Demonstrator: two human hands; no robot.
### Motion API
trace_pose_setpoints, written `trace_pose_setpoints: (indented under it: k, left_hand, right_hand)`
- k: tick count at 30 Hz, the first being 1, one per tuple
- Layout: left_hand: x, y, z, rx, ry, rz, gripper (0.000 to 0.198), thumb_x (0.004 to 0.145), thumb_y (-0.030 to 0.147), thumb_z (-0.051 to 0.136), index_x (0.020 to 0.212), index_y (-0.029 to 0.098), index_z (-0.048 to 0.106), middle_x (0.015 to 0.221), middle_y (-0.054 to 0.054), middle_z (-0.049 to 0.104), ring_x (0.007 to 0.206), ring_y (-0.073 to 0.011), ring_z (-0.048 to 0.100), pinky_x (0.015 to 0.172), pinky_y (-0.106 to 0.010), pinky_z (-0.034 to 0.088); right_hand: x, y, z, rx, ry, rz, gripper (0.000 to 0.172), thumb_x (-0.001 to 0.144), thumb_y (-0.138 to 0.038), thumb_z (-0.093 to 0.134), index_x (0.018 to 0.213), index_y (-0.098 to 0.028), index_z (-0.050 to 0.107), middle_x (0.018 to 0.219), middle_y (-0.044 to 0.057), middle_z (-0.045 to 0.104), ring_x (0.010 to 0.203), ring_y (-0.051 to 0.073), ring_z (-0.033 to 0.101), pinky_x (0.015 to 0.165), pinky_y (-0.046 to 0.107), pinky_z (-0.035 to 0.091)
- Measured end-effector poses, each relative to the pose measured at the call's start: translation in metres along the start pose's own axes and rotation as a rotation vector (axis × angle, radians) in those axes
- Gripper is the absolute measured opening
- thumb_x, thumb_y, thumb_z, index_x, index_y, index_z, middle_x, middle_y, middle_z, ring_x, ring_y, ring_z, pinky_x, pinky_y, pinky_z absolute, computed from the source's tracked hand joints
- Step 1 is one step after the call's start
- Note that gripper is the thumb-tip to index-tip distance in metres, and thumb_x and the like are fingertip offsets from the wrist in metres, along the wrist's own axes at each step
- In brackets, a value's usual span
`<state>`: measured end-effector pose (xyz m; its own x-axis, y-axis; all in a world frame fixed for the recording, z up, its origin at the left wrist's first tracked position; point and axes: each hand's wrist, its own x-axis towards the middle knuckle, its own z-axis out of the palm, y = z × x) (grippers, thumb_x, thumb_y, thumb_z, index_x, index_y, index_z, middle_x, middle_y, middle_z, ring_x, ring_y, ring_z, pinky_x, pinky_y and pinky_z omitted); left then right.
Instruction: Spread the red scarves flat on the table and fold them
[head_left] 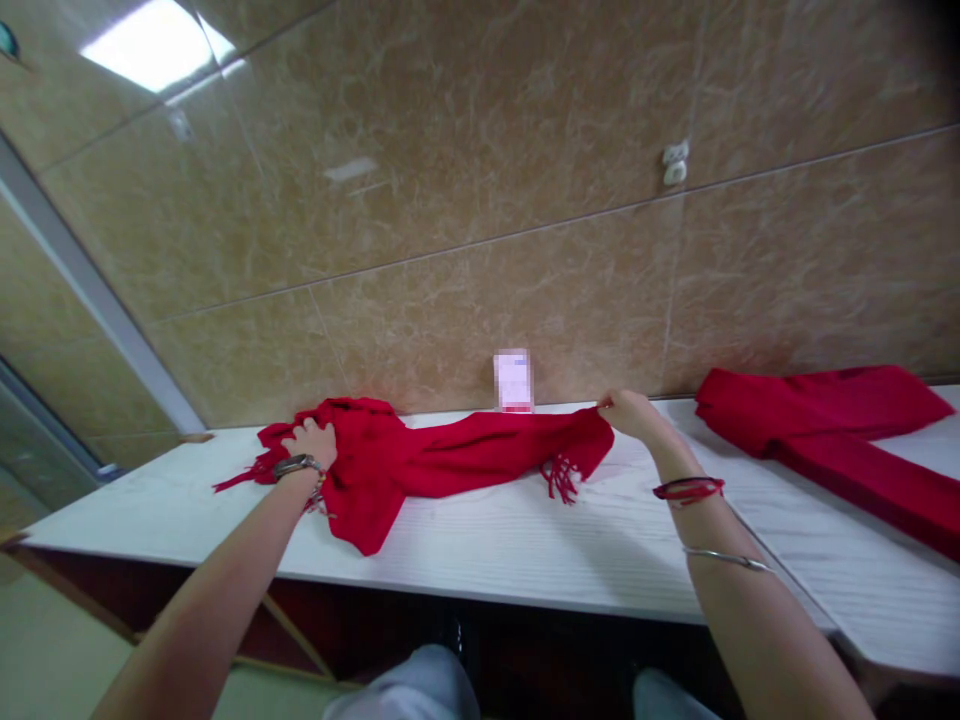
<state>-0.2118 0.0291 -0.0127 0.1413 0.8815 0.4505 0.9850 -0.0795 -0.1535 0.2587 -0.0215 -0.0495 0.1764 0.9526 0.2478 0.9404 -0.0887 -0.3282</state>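
A red fringed scarf (450,455) lies stretched across the white table (525,540) in front of me. My left hand (311,442) rests on its bunched left end, fingers curled into the cloth. My right hand (628,412) pinches the scarf's far right corner near the wall, just above the fringe. A watch sits on my left wrist; a red string and a thin bangle are on my right forearm.
A second red scarf (825,430) lies folded on the adjoining table at the right. A small blurred card (513,380) leans against the tiled wall behind the scarf. The table's front edge runs just above my knees.
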Motion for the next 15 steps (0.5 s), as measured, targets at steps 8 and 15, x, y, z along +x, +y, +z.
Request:
trace_pose_setpoints:
  k: [8,15]
  left_hand:
    - [0.007,0.165,0.048,-0.152,-0.251,0.357,0.066,0.081,0.052,0.043,0.137,0.028,0.018,0.144,-0.012,0.016,0.131,-0.0308,0.012,0.098,-0.049,0.022]
    - [0.022,0.161,0.083,-0.238,-0.306,0.252,0.045,0.083,0.032,0.047,0.126,0.020,0.040,0.115,-0.011,0.056,0.106,-0.0217,0.052,0.088,-0.031,0.038]
  right_hand:
    - [0.000,-0.042,0.016,0.120,0.024,-0.107,0.026,0.083,-0.013,0.036,0.099,-0.010,0.056,0.090,0.012,0.066,0.080,0.016,0.060,0.062,0.021,0.038]
    - [-0.001,-0.018,0.028,0.143,-0.175,-0.191,0.059,0.076,-0.046,0.052,0.122,-0.010,0.044,0.114,0.015,0.057,0.096,0.020,0.057,0.072,0.024,0.043]
